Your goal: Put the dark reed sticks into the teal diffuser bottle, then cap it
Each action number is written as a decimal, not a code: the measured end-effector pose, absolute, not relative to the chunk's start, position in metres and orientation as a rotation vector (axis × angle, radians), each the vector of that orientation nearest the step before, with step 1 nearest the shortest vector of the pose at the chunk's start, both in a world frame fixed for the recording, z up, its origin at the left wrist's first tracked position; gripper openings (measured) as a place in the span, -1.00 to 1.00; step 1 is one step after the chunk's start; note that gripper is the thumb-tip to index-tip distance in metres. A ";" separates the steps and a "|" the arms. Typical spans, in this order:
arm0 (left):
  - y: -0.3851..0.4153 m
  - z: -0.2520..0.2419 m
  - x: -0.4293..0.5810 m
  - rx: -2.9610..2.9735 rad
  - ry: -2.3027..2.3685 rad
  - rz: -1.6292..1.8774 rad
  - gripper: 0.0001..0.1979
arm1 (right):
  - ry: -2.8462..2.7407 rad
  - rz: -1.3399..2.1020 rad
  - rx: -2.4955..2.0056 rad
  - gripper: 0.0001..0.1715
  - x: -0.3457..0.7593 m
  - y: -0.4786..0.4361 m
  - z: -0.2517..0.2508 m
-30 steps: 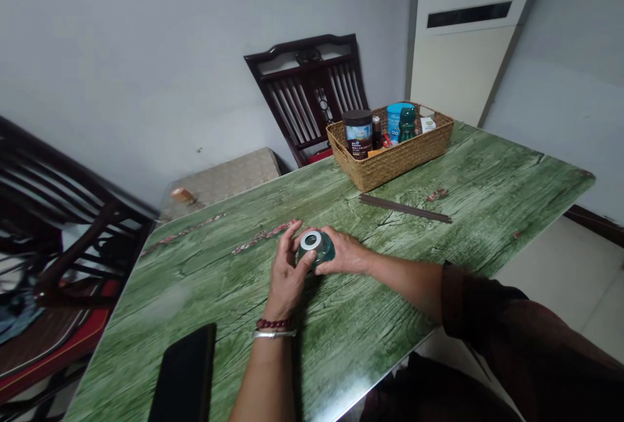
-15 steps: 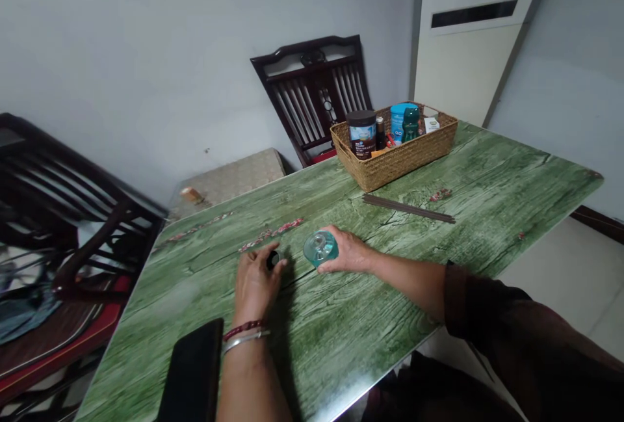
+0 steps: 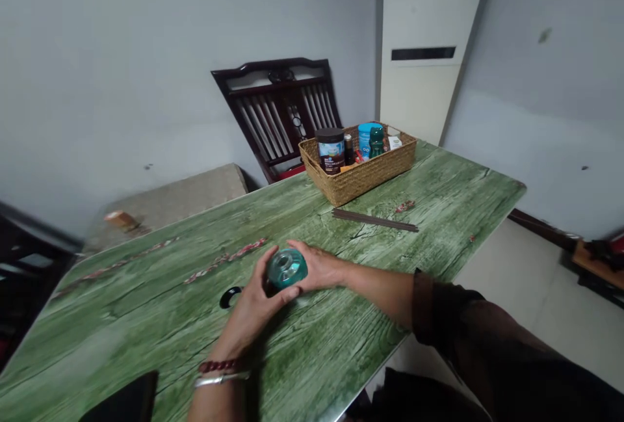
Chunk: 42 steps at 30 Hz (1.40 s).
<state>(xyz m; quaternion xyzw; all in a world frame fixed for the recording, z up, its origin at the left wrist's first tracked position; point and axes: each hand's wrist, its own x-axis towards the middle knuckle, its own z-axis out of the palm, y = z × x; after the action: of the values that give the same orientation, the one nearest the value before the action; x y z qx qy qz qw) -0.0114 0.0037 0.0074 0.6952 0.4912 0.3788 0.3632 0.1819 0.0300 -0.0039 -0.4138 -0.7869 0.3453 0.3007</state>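
A round, clear reed diffuser bottle (image 3: 287, 270) with teal liquid and a short open neck stands between my two hands over the green table. My left hand (image 3: 259, 298) curves round its left side, thumb along the near side and fingers along the far side. From the right, my right hand (image 3: 316, 269) wraps it, the fingertips behind and the thumb in front. A black ring-shaped cap (image 3: 231, 297) lies on the table just left of my left hand. Several thin brown reed sticks (image 3: 375, 219) lie in a bundle farther back.
Behind the sticks stands a woven basket (image 3: 370, 181) holding a brown-lidded jar (image 3: 330, 152), a blue tub and a green bottle. A black flat object (image 3: 124, 399) is at the near left. A dark wooden chair (image 3: 287, 116) is behind the green table (image 3: 439, 194).
My left hand has put the black cap down on the table and moved onto the bottle. My right hand keeps its hold. The view has swung to the right.
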 end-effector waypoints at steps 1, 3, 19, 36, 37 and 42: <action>0.005 0.004 -0.007 1.813 1.304 0.971 -0.03 | -2.119 0.874 -1.107 0.23 0.188 0.030 0.002; 0.006 0.000 0.000 1.861 1.356 0.987 -0.10 | -2.161 0.730 -1.178 -0.04 0.208 0.029 0.015; 0.003 0.000 0.026 1.982 1.305 1.005 -0.26 | -2.166 -0.171 -2.056 -0.67 0.357 0.032 -0.001; 0.001 0.002 0.028 1.982 1.273 1.003 -0.27 | -2.129 -0.038 -1.910 -0.78 0.351 0.033 0.006; 0.001 0.002 0.028 1.980 1.265 1.012 -0.27 | -2.119 -0.038 -1.905 -0.79 0.351 0.032 0.007; 0.001 0.000 0.027 1.977 1.231 1.004 -0.27 | -1.953 0.014 -1.746 -0.79 0.343 0.028 0.023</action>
<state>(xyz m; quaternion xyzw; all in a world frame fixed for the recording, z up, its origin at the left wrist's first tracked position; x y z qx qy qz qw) 0.0275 0.0014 -0.0004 0.7440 0.4634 0.3778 0.2983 0.3429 0.0283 0.0230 -0.6440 -0.7203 0.0052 0.2579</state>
